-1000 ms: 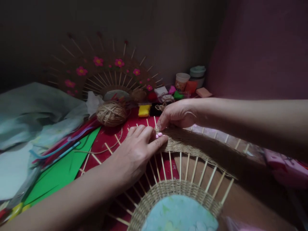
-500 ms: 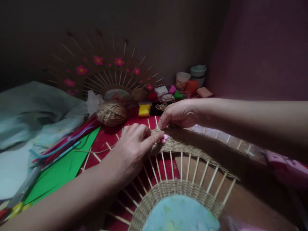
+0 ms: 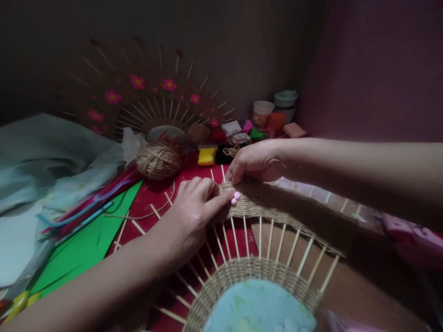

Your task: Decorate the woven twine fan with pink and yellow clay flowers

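Observation:
A half-round woven twine fan (image 3: 263, 203) with thin wooden sticks lies in front of me. Its inner band surrounds a light-blue patterned fabric centre (image 3: 259, 306). My left hand (image 3: 192, 210) is closed over the left part of the outer band, its thumb stretched along the front. Beside that thumb tip sits a small cluster of pink clay balls (image 3: 236, 198) on the weave. At the band's upper edge, next to two bare stick ends, my right hand (image 3: 256, 161) has its fingers bent and pinched on the rim; its fingertips are partly hidden.
A second fan with pink flowers (image 3: 137, 82) stands behind. Near it are a twine ball (image 3: 158, 160), a yellow clay pack (image 3: 206, 157) and a paper cup (image 3: 262, 113). Scissors (image 3: 29, 274), green sheet (image 3: 86, 235) and pale cloth (image 3: 55, 152) lie left.
My left thumb has drawn back slightly to the left, so the pink balls show more fully. My right hand stays at the band's upper edge. The view has shifted a little.

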### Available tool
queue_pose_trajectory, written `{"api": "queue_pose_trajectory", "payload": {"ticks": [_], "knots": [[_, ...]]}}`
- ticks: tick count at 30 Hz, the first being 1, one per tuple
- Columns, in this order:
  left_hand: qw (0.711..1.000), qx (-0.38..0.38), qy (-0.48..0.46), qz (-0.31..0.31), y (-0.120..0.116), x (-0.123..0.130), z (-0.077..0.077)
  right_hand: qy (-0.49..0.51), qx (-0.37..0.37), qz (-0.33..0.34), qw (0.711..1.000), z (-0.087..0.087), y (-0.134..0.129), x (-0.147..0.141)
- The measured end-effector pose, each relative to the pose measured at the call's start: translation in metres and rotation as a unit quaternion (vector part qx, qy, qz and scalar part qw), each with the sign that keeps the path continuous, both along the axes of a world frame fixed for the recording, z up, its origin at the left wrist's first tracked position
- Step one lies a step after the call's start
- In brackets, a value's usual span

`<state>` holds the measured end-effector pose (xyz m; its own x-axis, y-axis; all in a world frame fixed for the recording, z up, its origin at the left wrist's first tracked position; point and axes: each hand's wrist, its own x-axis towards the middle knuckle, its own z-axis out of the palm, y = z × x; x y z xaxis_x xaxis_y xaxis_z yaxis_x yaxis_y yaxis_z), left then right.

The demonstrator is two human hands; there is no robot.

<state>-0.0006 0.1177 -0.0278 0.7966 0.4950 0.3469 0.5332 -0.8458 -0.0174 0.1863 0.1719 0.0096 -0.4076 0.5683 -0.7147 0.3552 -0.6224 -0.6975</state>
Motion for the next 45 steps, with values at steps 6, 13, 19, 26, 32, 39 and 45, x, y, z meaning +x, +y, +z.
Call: {"api": "queue_pose_trajectory", "payload": {"ticks": [6, 13, 19, 26, 32, 39, 45], "knots": [[0.998, -0.024, -0.053, -0.008, 0.0, -0.001, 0.003, 0.001, 0.003, 0.012, 1.0, -0.001, 0.0, 0.0], [0.999, -0.003, -0.046, 0.012, -0.004, -0.006, 0.012, 0.0, -0.011, 0.008, 1.0, -0.001, 0.001, 0.001], [1.0, 0.01, 0.002, -0.008, -0.003, -0.01, 0.002, -0.002, -0.031, 0.006, 0.999, 0.005, -0.001, -0.001], [0.999, 0.023, 0.038, -0.018, -0.002, -0.009, 0.001, 0.012, -0.06, 0.027, 0.998, 0.0, 0.0, 0.001], [0.999, 0.031, -0.018, 0.001, -0.005, -0.01, 0.003, 0.013, -0.042, 0.028, 0.999, -0.001, 0.0, 0.003], [0.997, 0.041, 0.055, -0.042, -0.018, -0.008, 0.007, -0.007, -0.039, 0.018, 0.999, 0.002, -0.001, -0.001], [0.99, 0.074, 0.115, -0.041, -0.02, -0.006, 0.008, -0.006, -0.028, 0.011, 1.0, 0.002, -0.002, -0.001]]}}
